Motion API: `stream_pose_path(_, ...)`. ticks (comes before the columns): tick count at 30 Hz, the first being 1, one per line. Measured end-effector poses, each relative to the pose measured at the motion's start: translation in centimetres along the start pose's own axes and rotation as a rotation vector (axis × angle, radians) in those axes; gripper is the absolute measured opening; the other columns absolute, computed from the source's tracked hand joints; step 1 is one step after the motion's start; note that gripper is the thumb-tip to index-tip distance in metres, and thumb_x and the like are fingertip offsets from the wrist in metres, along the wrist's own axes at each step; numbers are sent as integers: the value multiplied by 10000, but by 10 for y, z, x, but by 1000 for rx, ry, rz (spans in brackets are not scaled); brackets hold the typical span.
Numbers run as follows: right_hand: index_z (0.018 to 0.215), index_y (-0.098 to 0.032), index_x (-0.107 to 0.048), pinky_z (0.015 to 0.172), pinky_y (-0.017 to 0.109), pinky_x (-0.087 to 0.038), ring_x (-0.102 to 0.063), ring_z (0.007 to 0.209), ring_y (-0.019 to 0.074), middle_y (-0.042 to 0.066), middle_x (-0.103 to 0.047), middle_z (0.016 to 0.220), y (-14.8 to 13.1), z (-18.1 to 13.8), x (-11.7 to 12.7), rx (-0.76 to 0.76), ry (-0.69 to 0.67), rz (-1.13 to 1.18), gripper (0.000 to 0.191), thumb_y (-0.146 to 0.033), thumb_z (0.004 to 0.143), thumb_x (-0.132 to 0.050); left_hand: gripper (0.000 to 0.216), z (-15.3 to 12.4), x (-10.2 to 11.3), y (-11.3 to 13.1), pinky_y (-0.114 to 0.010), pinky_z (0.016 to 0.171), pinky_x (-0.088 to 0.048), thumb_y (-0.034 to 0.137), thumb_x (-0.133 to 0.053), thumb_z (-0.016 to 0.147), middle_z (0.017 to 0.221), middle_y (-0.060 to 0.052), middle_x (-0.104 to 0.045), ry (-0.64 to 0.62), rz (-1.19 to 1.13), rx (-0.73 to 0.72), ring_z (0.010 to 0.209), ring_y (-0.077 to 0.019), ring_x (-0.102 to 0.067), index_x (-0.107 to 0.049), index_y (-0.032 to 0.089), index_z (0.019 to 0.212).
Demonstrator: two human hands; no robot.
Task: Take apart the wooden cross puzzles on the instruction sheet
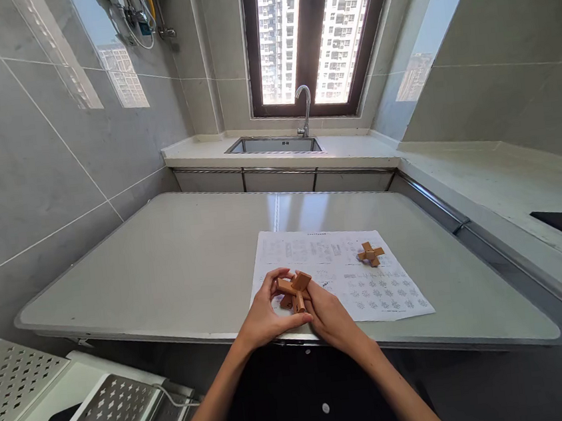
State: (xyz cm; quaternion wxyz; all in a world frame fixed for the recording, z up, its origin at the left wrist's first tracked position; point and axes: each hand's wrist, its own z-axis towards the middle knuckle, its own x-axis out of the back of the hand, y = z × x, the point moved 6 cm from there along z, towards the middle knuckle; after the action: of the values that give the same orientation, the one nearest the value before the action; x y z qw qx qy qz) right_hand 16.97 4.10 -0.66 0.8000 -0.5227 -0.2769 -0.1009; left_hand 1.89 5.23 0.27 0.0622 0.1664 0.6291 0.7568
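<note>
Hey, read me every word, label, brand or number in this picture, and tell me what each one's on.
Nothing is readable.
Paper sheet: printed heading, short lines and diagrams, all too small.
Held wooden pieces: no lettering I can make out.
Sink: small dark marks, too small to identify.

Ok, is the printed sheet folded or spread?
Spread: the printed sheet lies open on the table, print side up, with a small wooden cross on it.
</note>
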Motion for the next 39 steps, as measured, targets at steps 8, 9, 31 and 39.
stream_pose_path(8,1522,-209,-468,977,468,-572,-715,1173,294,115,-707,1360,15,-3,4,-86,166,-144,486,-220,1044,-379,907,-1,-2,1,-523,1142,-441,334,-970,645,1209,-78,-689,8,44,-4,1141,-287,-678,-468,274,1399)
stream_pose_path(9,1514,-225,-474,979,458,-570,-713,1178,284,102,-702,1369,16,-3,6,-89,180,-120,479,-222,1048,-368,906,-1,-2,1,-518,1125,-458,335,-971,643,1253,-86,-672,7,45,-6,1138,-285,-677,-472,281,1398)
stream_pose_path(31,996,-213,-593,772,375,-444,-644,852,284,94,-682,971,38,1,22,-198,296,-519,133,-287,1050,-495,691,5,11,-9,-432,1104,-465,678,-702,870,1360,-144,-624,169,-174,152,1314,-305,-598,-512,216,1348)
stream_pose_path(39,1226,-166,-619,865,436,-473,-653,961,322,139,-679,1069,42,2,17,-154,262,-569,285,-347,1008,-586,692,5,14,-1,-459,1064,-493,707,-716,839,1273,-138,-703,253,-196,193,1275,-349,-637,-562,210,1296)
